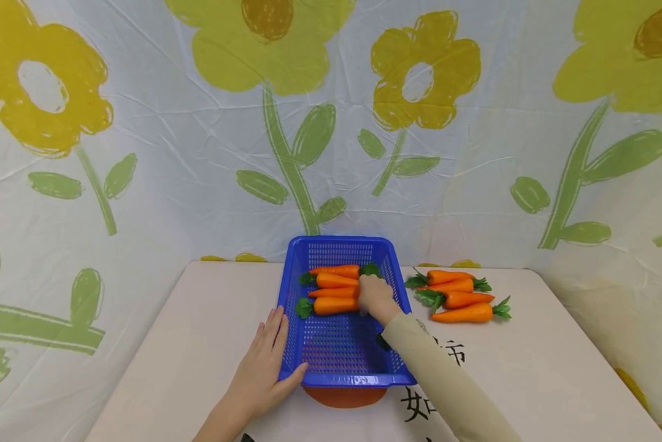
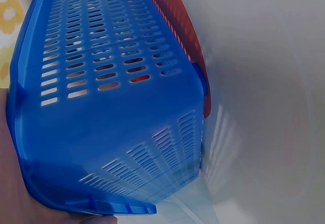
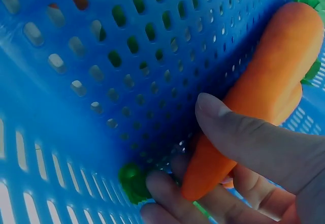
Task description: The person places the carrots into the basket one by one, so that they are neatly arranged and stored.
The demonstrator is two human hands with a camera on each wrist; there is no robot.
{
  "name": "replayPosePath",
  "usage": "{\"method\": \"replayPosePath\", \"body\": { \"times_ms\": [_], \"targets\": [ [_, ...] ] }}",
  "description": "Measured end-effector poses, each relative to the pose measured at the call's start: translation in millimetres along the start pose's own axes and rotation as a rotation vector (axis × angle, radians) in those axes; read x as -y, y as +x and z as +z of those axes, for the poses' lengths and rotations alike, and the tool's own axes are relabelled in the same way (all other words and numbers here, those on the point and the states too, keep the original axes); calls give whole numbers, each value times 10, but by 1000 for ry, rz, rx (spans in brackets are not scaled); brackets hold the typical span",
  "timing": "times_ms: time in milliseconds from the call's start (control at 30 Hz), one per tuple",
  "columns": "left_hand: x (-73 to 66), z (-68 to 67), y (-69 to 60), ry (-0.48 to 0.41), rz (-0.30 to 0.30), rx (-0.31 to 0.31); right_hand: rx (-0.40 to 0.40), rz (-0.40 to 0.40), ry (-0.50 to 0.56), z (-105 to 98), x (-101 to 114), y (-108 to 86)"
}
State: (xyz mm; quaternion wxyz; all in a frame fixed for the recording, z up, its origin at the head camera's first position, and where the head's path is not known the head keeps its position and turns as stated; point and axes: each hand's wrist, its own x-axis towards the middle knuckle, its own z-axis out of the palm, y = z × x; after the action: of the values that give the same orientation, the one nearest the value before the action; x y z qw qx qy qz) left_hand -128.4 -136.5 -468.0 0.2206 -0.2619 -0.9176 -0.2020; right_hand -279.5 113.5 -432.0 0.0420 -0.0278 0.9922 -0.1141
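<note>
As the head camera saw the basket (image 1: 358, 381): it sat mid-table (image 1: 198, 331), carrots (image 1: 336, 281) lying crosswise inside, leaves (image 1: 304, 308) at both ends, probably so they nested neatly.
Left hand (image 1: 264, 362): fingers straight along the left rim (image 1: 286, 270), thumb by the near corner, not clamped on anything; steadying it, I'd guess.
Outside carrots (image 1: 467, 299): four on the table just right of the basket, handy for the right arm (image 1: 446, 374), I suppose.
Left wrist view: outer wall (image 2: 101, 127), hand against the rim, looked more like bracing than lifting.
Right wrist view: right hand (image 3: 277, 155), apart from the left, gripped a carrot (image 3: 269, 82) inside, thumb across it, fingers beneath, presumably for control.
</note>
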Motion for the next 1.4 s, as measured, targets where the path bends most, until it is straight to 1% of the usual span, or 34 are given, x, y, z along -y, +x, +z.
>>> {"method": "replayPosePath", "body": {
  "times_ms": [333, 533, 733, 933, 1067, 1167, 1233, 1300, 1400],
  "targets": [
    [-8, -11, 4, 4, 0, 10, 23, 21, -12, 4, 2, 12],
    [-12, -6, -3, 2, -4, 5, 7, 9, -6, 3, -5, 7],
    [-1, 1, -5, -5, 4, -9, 0, 8, -6, 17, -9, 12],
    [2, 1, -5, -14, -4, 4, -4, 6, -18, 11, -3, 8],
    [-6, -7, -5, -21, -13, 14, -36, -3, -16, -31, -7, 8],
    [-7, -14, -4, -22, -16, 18, -47, 8, 3, -86, -7, 24],
    [-5, -15, -1, -22, -11, 10, -43, 18, 20, -135, -4, 22],
    [-4, -12, 2, -21, -4, 0, -26, 19, 59, -206, -5, 5],
    [1, 3, 0, -25, 0, -8, -30, -5, 134, -335, -17, -60]
  ]
}}
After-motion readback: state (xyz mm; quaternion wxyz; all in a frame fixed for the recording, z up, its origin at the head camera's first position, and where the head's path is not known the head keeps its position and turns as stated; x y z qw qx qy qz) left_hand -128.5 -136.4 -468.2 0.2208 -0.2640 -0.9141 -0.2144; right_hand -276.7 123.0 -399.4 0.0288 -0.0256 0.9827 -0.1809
